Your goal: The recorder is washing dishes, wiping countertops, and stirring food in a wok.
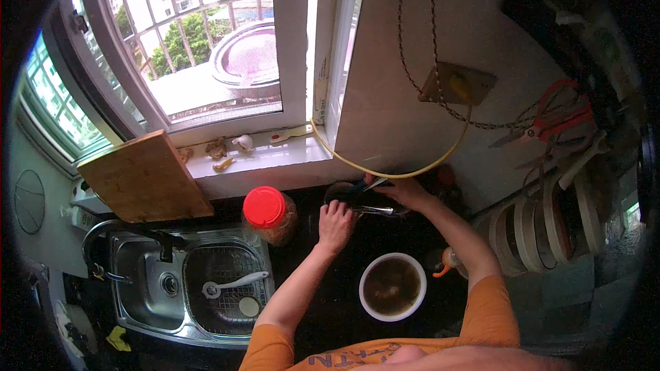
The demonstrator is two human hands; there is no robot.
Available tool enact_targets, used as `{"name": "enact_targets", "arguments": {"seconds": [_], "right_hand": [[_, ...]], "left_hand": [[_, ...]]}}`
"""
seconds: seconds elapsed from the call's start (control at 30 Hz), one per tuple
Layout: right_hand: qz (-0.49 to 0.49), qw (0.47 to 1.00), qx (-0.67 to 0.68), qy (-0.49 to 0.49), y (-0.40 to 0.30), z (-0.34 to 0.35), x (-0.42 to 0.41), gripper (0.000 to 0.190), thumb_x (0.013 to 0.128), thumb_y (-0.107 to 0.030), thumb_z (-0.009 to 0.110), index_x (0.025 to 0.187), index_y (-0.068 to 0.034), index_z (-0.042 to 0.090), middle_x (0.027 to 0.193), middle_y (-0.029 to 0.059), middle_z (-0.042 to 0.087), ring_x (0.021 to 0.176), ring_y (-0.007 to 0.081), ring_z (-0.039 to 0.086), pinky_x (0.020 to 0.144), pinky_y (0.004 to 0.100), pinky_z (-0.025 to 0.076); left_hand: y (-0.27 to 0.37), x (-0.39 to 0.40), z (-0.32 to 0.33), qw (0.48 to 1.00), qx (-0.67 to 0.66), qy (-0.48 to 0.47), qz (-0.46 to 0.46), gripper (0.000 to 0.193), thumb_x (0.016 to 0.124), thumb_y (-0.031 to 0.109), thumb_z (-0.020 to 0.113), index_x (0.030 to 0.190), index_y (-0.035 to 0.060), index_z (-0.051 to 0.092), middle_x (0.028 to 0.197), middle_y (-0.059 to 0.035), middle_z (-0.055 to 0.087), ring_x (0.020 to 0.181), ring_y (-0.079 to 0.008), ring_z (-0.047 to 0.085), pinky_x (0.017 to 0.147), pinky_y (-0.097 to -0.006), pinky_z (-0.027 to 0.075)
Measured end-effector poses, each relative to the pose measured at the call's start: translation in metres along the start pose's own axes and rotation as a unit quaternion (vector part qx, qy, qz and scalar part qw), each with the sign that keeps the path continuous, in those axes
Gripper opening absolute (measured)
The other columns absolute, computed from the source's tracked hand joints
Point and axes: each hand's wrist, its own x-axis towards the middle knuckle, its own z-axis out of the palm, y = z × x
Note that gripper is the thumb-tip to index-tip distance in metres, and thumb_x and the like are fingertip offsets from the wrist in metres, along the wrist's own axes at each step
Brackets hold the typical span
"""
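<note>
My left hand (336, 222) rests on the near left side of a dark object (344, 193) by the wall at the back of the black counter; shadow hides what it is. My right hand (405, 191) reaches in from the right beside a light blade-like piece (375, 184). Whether either hand grips anything is unclear. Shiny metal utensils (375, 210) lie between the hands. Nearer to me stands a white bowl (424, 288) of brown liquid with pieces in it. Left of my left hand is a clear jar with a red lid (264, 207).
A double steel sink (150, 288) holds a white-handled brush (242, 281) on a wire rack. A wooden cutting board (147, 178) leans by the window. A yellow cord (356, 166) loops above my hands. Red-handled scissors (562, 118) hang right, above dish-like items in a rack (550, 221).
</note>
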Motion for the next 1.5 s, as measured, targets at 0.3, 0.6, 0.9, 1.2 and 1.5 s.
{"name": "enact_targets", "arguments": {"seconds": [0.3, 0.6, 0.9, 1.2, 1.5], "right_hand": [[-0.080, 0.994, -0.061, 0.034, 0.013, 0.006, -0.004, 0.040, 0.089, -0.038, 0.062, 0.117, -0.009, 0.063, 0.114, 0.0085, 0.065, 0.110, 0.0215, 0.059, 0.093, 0.0372, 0.045], [-0.155, 0.952, -0.263, 0.011, 0.015, -0.006, -0.013, 0.047, 0.075, -0.013, 0.072, 0.121, -0.018, 0.061, 0.131, 0.0107, 0.051, 0.121, 0.0319, 0.048, 0.104, 0.0436, 0.038], [-0.164, 0.942, -0.283, 0.077, 0.053, -0.002, -0.022, 0.050, 0.072, -0.016, 0.074, 0.120, -0.015, 0.061, 0.130, 0.0140, 0.049, 0.125, 0.0358, 0.043, 0.105, 0.0467, 0.035], [-0.118, 0.954, -0.243, 0.128, 0.044, -0.008, -0.015, 0.030, 0.075, -0.013, 0.071, 0.104, -0.008, 0.066, 0.116, 0.0145, 0.058, 0.113, 0.0354, 0.051, 0.099, 0.0462, 0.039], [-0.085, 0.919, -0.302, 0.240, 0.059, -0.009, -0.015, 0.023, 0.076, -0.006, 0.066, 0.098, -0.003, 0.063, 0.107, 0.0156, 0.060, 0.105, 0.0367, 0.055, 0.090, 0.0467, 0.043]], "left_hand": [[0.017, -0.013, 0.010, 0.996, 0.008, -0.091, 0.001, 0.023, 0.080, 0.016, 0.056, 0.100, 0.0063, 0.062, 0.082, -0.0100, 0.062, 0.083, -0.0243, 0.059, 0.081, -0.0396, 0.040], [0.020, 0.002, 0.015, 0.976, 0.043, -0.203, -0.061, 0.028, 0.081, 0.019, 0.059, 0.106, 0.0067, 0.060, 0.096, -0.0105, 0.058, 0.097, -0.0267, 0.054, 0.085, -0.0453, 0.037], [0.023, -0.006, -0.005, 0.995, 0.022, -0.099, -0.024, 0.025, 0.077, 0.015, 0.058, 0.101, 0.0097, 0.061, 0.091, -0.0088, 0.056, 0.092, -0.0257, 0.052, 0.079, -0.0409, 0.039], [0.021, -0.018, -0.036, 0.997, 0.003, -0.064, -0.035, 0.025, 0.076, 0.014, 0.060, 0.100, 0.0096, 0.062, 0.098, -0.0078, 0.056, 0.096, -0.0250, 0.052, 0.080, -0.0400, 0.039], [0.015, -0.074, -0.090, 0.990, -0.099, -0.040, -0.089, 0.024, 0.074, 0.010, 0.068, 0.097, 0.0107, 0.063, 0.100, -0.0060, 0.058, 0.097, -0.0257, 0.053, 0.080, -0.0393, 0.039]]}}
